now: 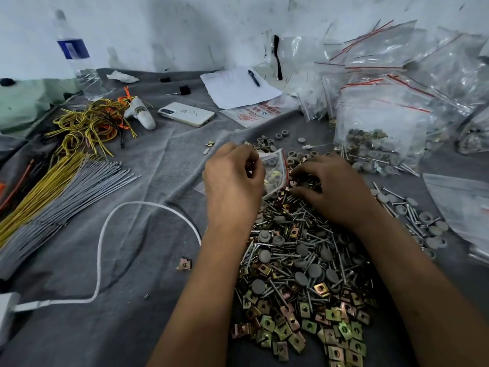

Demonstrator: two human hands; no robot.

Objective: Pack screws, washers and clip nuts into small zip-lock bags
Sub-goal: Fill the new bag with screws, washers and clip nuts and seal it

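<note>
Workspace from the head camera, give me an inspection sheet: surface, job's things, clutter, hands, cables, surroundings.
Surface: grey cloth, wrinkled.
Job's things: mixed pile of screws, washers and clip nuts in front of the person; small zip-lock bag, partly filled; filled bags at far right.
Clutter: phone, paper sheet with pen, water bottle, stray clip nut.
Hands: left hand holds the small bag; right hand picks in the pile, fingers curled.
Cables: white cable looped; yellow wires; grey ties.
Surroundings: scuffed white wall.
</note>
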